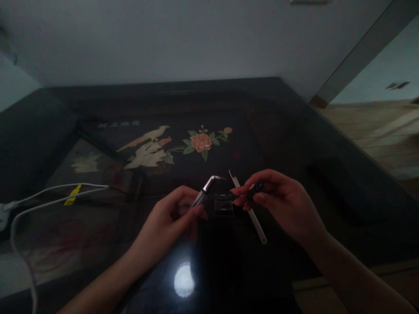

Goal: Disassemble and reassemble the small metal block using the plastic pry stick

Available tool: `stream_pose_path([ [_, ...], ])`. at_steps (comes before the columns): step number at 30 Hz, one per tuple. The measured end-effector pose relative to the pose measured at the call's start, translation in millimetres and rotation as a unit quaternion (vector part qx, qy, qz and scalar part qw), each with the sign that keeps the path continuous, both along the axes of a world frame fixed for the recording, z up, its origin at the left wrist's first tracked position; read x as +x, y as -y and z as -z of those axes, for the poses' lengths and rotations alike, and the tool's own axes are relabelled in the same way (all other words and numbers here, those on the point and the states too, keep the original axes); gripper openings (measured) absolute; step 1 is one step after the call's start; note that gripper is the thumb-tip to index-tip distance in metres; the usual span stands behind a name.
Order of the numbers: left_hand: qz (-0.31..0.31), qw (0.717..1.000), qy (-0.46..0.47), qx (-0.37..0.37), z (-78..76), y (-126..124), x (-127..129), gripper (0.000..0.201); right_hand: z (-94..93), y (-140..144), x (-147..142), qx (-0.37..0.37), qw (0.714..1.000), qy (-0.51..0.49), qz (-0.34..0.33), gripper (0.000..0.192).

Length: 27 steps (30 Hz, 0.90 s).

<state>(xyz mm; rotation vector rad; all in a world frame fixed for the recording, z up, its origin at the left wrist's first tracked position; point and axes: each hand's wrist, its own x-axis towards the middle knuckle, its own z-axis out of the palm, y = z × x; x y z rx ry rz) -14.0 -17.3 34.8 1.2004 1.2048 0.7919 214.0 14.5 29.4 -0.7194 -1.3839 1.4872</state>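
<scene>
My left hand point(178, 213) is closed around a slim silver handle point(206, 188) with a bent, shiny neck, like a razor handle. Its narrow tip points right, toward my other hand. Between the fingertips of my right hand point(283, 200) is a small black piece point(255, 190), partly covered by the fingers; its exact kind is too dark to make out. A small clear-and-black case point(224, 205) sits on the table between both hands. Under the right fingers lies a thin white stick point(258, 224) with a dark end, slanting across the dark glossy tabletop point(216, 270).
A white cable point(49, 207) with a yellow tag point(72, 195) runs over the table's left side to a white plug block point(4, 216). A dark flat object point(343, 189) lies at the right. Bird-and-flower inlay point(200, 142) decorates the tabletop. A wall point(157, 43) stands behind.
</scene>
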Motion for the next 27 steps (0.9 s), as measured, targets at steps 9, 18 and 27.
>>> stream_pose_path([
  [9,-0.012,0.980,-0.094,0.178,-5.1,21,1,0.006,1.0,13,3,0.285,0.934,0.141,0.162,0.032],
  [18,0.016,0.973,-0.108,0.203,2.1,31,6,0.010,-3.6,19,10,0.459,0.850,0.212,0.147,0.043],
  [27,-0.048,0.975,-0.058,0.211,7.8,39,14,0.013,-25.5,21,10,0.482,0.823,0.275,0.121,0.022],
])
